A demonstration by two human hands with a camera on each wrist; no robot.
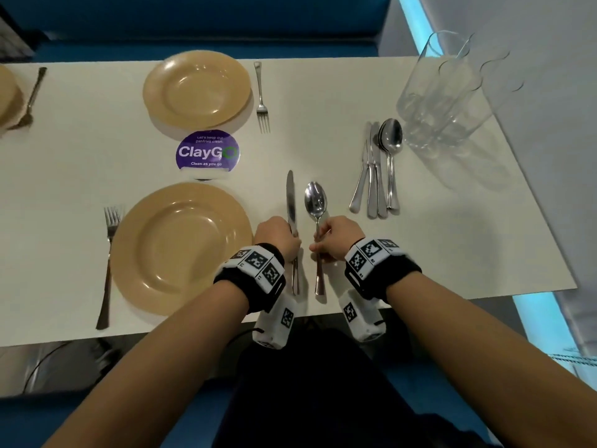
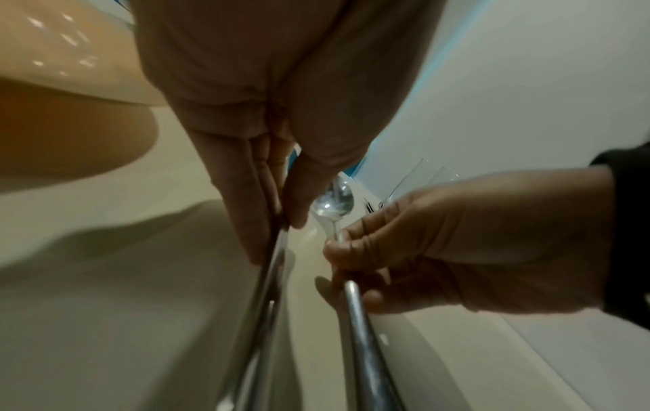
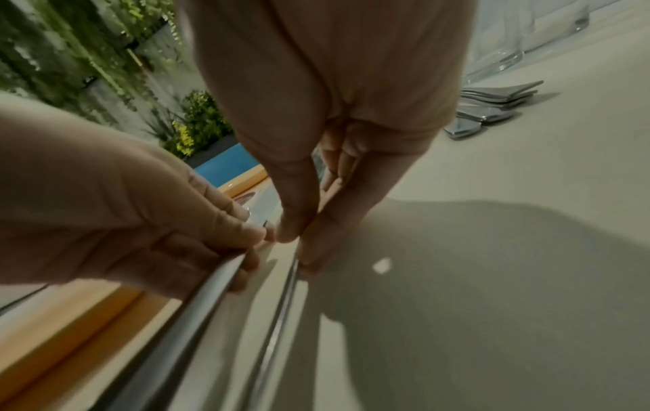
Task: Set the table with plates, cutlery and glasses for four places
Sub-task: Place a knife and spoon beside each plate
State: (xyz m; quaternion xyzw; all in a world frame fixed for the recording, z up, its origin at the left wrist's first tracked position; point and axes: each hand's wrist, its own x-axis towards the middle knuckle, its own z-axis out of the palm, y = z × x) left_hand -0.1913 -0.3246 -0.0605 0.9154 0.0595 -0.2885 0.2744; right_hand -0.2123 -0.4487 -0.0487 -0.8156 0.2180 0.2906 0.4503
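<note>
My left hand (image 1: 278,238) pinches the handle of a table knife (image 1: 291,202), thumb and fingers (image 2: 246,222) closed along the metal; its blade points away from me, just right of the near tan plate (image 1: 181,247). My right hand (image 1: 336,241) pinches the stem of a spoon (image 1: 316,202), bowl up, lying parallel to the knife and close beside it on the cream table (image 1: 452,237). A fork (image 1: 108,253) lies left of the near plate. Across the table sit a second plate (image 1: 197,88) and its fork (image 1: 261,95). To my right lie spare knives and spoons (image 1: 378,169), near the grouped clear glasses (image 1: 449,88).
</note>
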